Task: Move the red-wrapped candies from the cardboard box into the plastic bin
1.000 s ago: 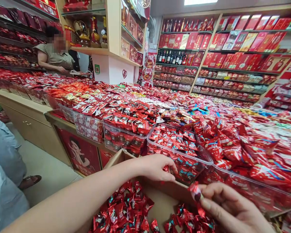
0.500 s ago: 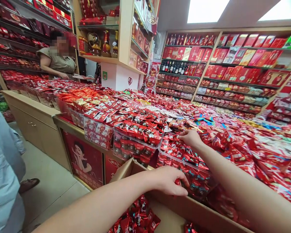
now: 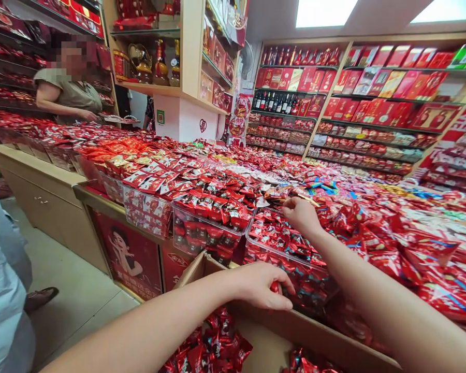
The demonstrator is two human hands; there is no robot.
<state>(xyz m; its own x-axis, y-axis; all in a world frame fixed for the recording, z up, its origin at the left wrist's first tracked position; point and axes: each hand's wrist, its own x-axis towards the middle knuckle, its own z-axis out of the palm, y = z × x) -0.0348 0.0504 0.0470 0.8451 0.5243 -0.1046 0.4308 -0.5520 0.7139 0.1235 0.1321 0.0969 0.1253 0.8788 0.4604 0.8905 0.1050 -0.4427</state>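
Observation:
My left hand is closed over the near cardboard box, with a red-wrapped candy showing between thumb and fingers. More red candies lie inside that box, below my left forearm. Farther forward, my right hand hovers at the back of a clear plastic bin heaped with small shiny red candies. Its fingers are curled together in a pinch; whatever is between them is hidden from view.
Neighbouring clear bins full of red packets line the counter's front edge. A larger pile of red packets lies to the right. A person stands behind the counter at left; a light-blue sleeve is close on my left.
The view has shifted a little, so most things sit farther left. My right hand has moved slightly right over its bin, its fingers more curled. My left hand stays over the box.

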